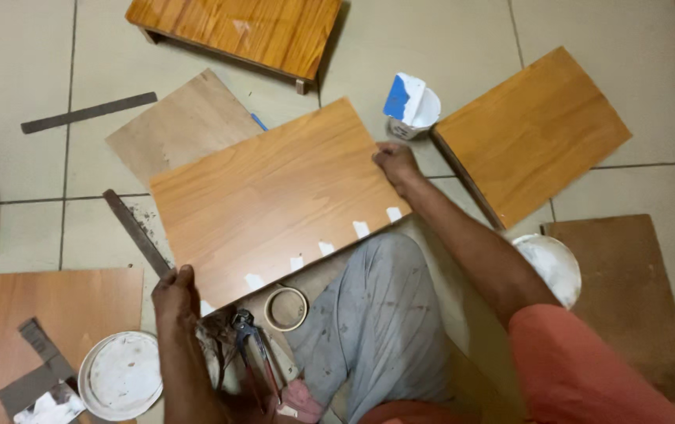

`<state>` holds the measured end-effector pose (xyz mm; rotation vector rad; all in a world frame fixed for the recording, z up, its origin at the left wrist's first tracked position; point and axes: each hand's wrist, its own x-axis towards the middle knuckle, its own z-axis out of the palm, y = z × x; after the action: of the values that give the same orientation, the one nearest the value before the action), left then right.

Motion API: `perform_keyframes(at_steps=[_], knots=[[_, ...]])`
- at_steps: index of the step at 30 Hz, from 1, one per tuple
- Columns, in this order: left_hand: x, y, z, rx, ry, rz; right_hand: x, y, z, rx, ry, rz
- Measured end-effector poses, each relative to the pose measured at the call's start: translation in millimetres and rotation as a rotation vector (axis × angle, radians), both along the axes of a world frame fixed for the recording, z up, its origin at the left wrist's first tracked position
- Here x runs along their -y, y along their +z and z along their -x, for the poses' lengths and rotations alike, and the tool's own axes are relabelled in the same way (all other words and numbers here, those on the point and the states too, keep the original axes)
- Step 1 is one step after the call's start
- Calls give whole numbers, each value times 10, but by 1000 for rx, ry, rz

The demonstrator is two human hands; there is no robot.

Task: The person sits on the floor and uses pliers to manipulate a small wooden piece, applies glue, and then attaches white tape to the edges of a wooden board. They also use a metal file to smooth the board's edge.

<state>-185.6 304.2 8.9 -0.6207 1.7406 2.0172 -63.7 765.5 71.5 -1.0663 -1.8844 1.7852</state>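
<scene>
Diagonally, laminate panel between hands

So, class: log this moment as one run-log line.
left hand: grips laminate board near corner | right hand: presses far corner | nearby: tape roll, pincers, glue tub

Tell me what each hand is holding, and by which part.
Both hold the same laminate board: the left hand grips its near-left corner, the right hand its far-right corner.
</scene>
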Motion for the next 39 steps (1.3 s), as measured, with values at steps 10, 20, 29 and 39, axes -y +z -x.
perform_keyframes(at_steps=[10, 20, 29, 39], knots=[[-517, -20, -85, -118, -309, 228, -327, -246, 232, 62, 67, -112], [-830, -46, -343, -624, -118, 763, -182, -183, 143, 180, 161, -489], [-530, -72, -386, -504, -290, 683, 617, -297, 8, 5, 403, -1506], [742, 86, -1401, -32, -817, 1024, 2192, -937, 630, -138, 1099, -1083]])
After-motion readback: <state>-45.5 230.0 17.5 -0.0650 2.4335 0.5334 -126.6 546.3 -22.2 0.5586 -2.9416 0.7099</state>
